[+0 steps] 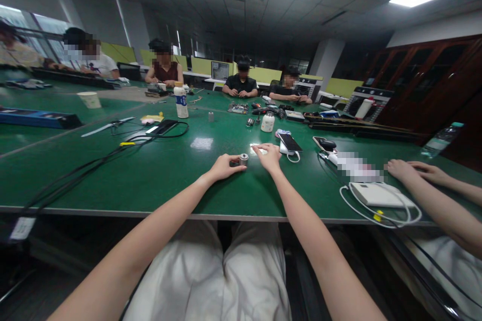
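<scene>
A small silver metal cylinder [244, 160] stands upright on the green table [158, 180], with a dark hole in its top. My left hand [225, 166] is closed around its left side, thumb in front and fingers behind. Just to the right, my right hand [268, 156] hovers at or rests on the table, fingers stretched out to the left and apart from the cylinder. No object shows in my right fingers. Close behind that hand lies a black phone [289, 142] with a white cable.
Black cables [109, 158] cross the left side. A white jar [267, 122], a capped bottle [181, 101] and small metal parts [250, 122] stand farther back. At right lie a white box with cables [376, 194] and a neighbour's hands [404, 169]. Several people sit opposite.
</scene>
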Available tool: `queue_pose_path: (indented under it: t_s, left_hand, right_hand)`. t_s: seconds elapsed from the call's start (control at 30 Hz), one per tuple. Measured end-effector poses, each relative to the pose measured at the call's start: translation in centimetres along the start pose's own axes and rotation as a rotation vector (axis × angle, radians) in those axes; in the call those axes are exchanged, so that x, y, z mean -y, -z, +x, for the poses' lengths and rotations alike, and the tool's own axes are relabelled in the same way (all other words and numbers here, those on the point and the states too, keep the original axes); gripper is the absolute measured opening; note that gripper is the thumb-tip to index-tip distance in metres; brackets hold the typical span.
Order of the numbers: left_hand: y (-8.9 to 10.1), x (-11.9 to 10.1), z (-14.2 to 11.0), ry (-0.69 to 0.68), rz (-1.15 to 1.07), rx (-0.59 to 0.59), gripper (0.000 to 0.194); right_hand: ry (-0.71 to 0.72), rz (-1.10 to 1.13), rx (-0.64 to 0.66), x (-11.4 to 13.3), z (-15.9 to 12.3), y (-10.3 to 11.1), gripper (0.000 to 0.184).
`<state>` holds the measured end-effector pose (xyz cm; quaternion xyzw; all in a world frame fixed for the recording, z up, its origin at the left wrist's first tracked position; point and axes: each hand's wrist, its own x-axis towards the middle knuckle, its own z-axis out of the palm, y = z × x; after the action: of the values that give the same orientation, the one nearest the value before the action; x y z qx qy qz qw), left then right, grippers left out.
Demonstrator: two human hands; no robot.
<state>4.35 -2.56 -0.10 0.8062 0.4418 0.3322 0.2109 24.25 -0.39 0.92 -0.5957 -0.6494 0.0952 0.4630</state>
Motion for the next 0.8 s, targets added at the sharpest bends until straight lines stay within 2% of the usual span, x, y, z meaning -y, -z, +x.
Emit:
queue_pose_path:
  t_s: [0.27,0.5,0.7,0.8]
  left_hand:
    - [0.1,-0.1,-0.1,0.01,0.008,0.003,0.046]
    - [0.0,-0.1,0.0,0.015,-0.028,0.003,0.046]
    - [0.0,-0.1,0.0,0.008,-0.015,0.001,0.047]
    - [0.0,0.0,0.0,0.002,-0.008,0.0,0.046]
  right_hand:
    - [-0.211,-0.271,0.177,-2.1,-0.1,0.1,0.02]
    - [-0.162,-0.241,0.149,-2.8,0.2,-0.4,0.02]
    - [-0.19,-0.245,0.143,-2.8,0.2,-0.3,0.019]
    - [-0.132,-0.165,0.095,-2.5,0.3,-0.3,0.018]
